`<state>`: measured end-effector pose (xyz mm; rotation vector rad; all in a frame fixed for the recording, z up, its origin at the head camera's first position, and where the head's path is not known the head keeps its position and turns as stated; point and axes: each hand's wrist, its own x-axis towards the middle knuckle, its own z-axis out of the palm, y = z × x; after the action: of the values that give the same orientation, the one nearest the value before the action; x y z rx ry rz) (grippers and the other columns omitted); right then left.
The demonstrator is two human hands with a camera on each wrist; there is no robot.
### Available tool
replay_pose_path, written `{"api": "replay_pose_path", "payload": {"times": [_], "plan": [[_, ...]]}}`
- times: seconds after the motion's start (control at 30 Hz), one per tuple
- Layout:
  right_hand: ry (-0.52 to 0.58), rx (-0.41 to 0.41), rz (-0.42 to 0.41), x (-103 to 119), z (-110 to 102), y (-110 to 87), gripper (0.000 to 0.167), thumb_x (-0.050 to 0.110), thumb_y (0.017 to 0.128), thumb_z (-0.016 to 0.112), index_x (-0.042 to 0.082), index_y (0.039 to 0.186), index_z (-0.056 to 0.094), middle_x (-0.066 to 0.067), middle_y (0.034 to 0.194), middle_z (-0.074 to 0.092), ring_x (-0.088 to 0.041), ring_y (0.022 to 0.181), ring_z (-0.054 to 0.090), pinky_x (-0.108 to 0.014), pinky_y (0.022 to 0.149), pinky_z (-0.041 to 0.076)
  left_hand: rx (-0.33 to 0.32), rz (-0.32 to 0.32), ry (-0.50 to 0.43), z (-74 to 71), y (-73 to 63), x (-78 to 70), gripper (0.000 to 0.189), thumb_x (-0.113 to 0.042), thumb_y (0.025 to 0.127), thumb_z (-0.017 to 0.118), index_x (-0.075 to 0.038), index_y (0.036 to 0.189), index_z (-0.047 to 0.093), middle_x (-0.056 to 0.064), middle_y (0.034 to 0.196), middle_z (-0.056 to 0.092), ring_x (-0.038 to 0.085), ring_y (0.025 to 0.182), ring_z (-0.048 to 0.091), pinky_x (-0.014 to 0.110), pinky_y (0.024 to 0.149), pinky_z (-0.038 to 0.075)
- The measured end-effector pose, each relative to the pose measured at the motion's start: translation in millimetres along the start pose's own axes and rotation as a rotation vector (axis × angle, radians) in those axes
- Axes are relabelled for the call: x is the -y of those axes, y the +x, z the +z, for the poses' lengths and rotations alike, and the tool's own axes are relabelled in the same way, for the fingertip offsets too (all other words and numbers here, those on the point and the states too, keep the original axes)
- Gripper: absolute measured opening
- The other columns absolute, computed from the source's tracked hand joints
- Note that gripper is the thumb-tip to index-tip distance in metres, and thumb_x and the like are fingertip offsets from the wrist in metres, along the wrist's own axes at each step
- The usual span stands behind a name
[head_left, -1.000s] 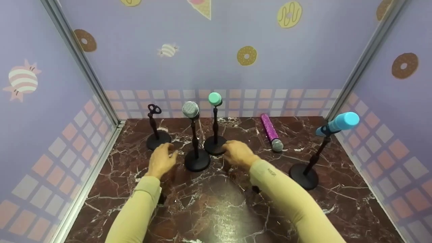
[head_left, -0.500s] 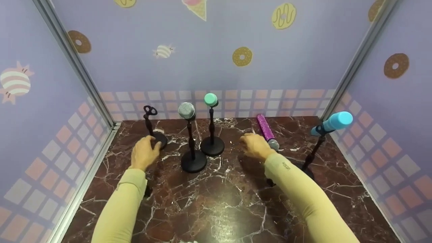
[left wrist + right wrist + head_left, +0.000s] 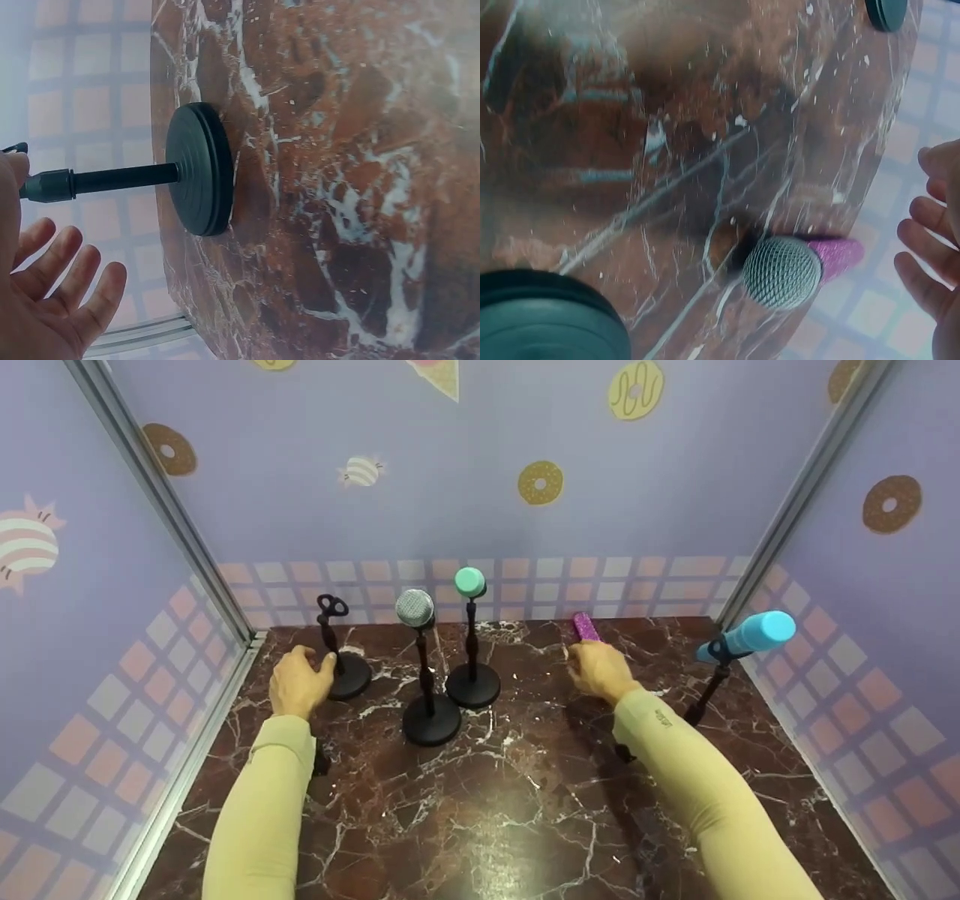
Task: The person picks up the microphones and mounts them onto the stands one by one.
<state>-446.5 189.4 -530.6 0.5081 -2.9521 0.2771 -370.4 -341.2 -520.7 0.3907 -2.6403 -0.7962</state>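
Observation:
My left hand [image 3: 300, 682] is beside the bare black microphone stand [image 3: 349, 678] at the back left, its thumb toward the pole. In the left wrist view its fingers [image 3: 66, 274] are spread and relaxed below the pole, holding nothing. My right hand [image 3: 600, 669] hovers over the purple glitter microphone [image 3: 586, 626] and covers most of it in the head view. The right wrist view shows that microphone lying on the table, its silver mesh head [image 3: 782, 273] toward the camera. The right fingers [image 3: 922, 285] are loosely bent, with a gap between them and the microphone.
Two stands in the middle carry a silver-headed microphone [image 3: 415, 608] and a mint-topped microphone [image 3: 470, 582]. On the right, a blue microphone [image 3: 757, 634] tilts on its stand. Patterned walls [image 3: 480, 510] enclose the dark marbled table [image 3: 480, 810] at the back and sides.
My left hand has moved left and slightly back, to the outer side of the bare stand. My right hand has gone right, from the mint-topped microphone's stand to over the purple microphone.

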Motion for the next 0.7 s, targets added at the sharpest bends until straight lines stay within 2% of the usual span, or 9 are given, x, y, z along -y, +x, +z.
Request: {"api": "replay_pose_path", "payload": {"times": [0.17,0.33,0.53,0.7], "plan": [[0.001,-0.017,0.100,-21.1,3.8,0.2,0.018,0.019,0.096,0.074,0.002,0.100,0.073,-0.020,0.111,0.079,-0.046,0.103,0.078,-0.064,0.094,0.066,0.017,-0.052,-0.018,-2.0,9.5,-2.4,0.063,-0.045,0.110,0.062,0.001,0.153,0.056,0.033,0.145,0.064,0.056,0.136,0.062,0.067,0.119,0.049],[-0.009,0.007,0.216,-40.1,8.9,0.0,0.029,0.025,0.099,0.072,-0.002,0.109,0.072,-0.025,0.117,0.075,-0.049,0.109,0.075,-0.066,0.098,0.064,0.028,-0.083,-0.037,-4.5,22.8,-5.6,0.070,-0.046,0.111,0.061,0.001,0.161,0.046,0.036,0.160,0.052,0.057,0.149,0.053,0.067,0.128,0.042],[0.009,0.025,0.308,-54.8,15.4,-0.6,0.041,0.033,0.099,0.073,-0.006,0.109,0.071,-0.031,0.121,0.075,-0.053,0.110,0.076,-0.067,0.098,0.064,0.053,-0.106,-0.035,-3.3,35.0,-8.9,0.072,-0.047,0.112,0.057,0.003,0.162,0.044,0.036,0.162,0.050,0.057,0.152,0.050,0.067,0.130,0.040],[0.014,0.013,0.329,-58.7,22.4,1.0,0.044,0.034,0.097,0.074,-0.008,0.109,0.072,-0.033,0.117,0.075,-0.054,0.107,0.077,-0.068,0.096,0.065,0.049,-0.094,-0.010,-1.1,42.3,-15.1,0.066,-0.045,0.112,0.058,0.005,0.155,0.052,0.036,0.157,0.055,0.056,0.148,0.053,0.065,0.129,0.041]]}}
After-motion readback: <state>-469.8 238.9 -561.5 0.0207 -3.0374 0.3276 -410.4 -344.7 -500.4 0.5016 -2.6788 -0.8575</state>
